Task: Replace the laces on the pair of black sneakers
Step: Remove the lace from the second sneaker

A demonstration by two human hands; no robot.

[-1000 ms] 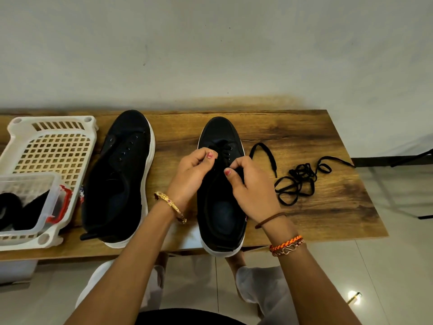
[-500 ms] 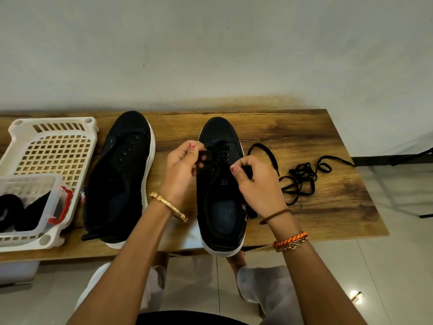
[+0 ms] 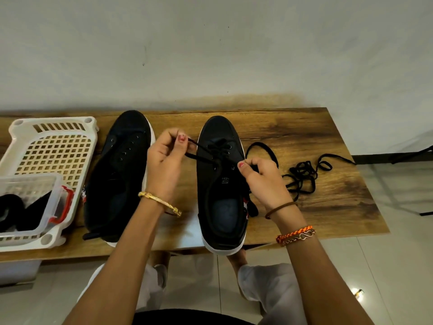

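Two black sneakers stand side by side on a wooden table (image 3: 328, 207), toes toward the wall. One, the left shoe (image 3: 117, 174), shows bare eyelets with no lace through them. Its mate, the right shoe (image 3: 222, 184), sits between the person's hands with its heel at the table's near edge, and a black lace (image 3: 206, 156) runs through its upper eyelets.

From those eyelets one end of the lace stretches out to the left, off the side of the shoe, to the left hand (image 3: 166, 165). That hand pinches the end between thumb and curled fingers, just beside the shoe's toe-side edge and above the gap between the shoes.

On the other side the right hand (image 3: 262, 181) hovers over the shoe's right flank, fingers curled, thumb pressed against them at the eyelet row. It seems to pinch the lace's other end there, though the exact contact is hidden by the fingers. Beyond that hand the lace loops out onto the table and lies in a loose tangle, well clear of the shoe.

At the table's left end sits a white basket (image 3: 54, 146), holding a clear box (image 3: 35, 202) with a red latch and something dark inside.
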